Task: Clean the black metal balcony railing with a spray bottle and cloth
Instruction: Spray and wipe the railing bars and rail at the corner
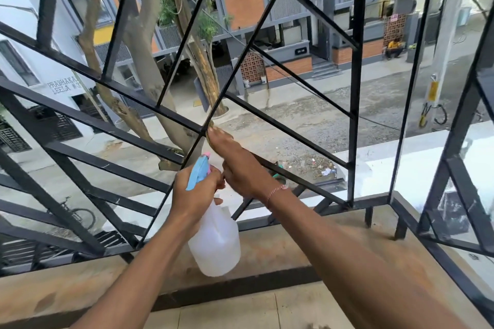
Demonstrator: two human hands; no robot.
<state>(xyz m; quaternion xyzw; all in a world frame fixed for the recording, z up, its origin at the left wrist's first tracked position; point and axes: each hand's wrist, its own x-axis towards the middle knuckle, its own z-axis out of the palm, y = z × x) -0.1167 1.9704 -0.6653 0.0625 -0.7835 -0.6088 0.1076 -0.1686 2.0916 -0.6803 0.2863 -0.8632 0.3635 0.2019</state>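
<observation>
- Black metal railing (355, 88): flat bars crossing in diagonals and uprights, paint scuffed with pale flecks, standing along the far edge of a brown ledge (280, 243).
- Left hand (192, 195) curled round the neck of a spray bottle (216, 243): translucent white body, blue and pink trigger head, held near the railing's middle.
- Right hand (240, 168) reaches to a bar junction, fingers extended, pressing a tan cloth (213, 129) against a thin diagonal bar; the cloth is mostly hidden.
- Thin bracelet (275, 191) on the right wrist.
</observation>
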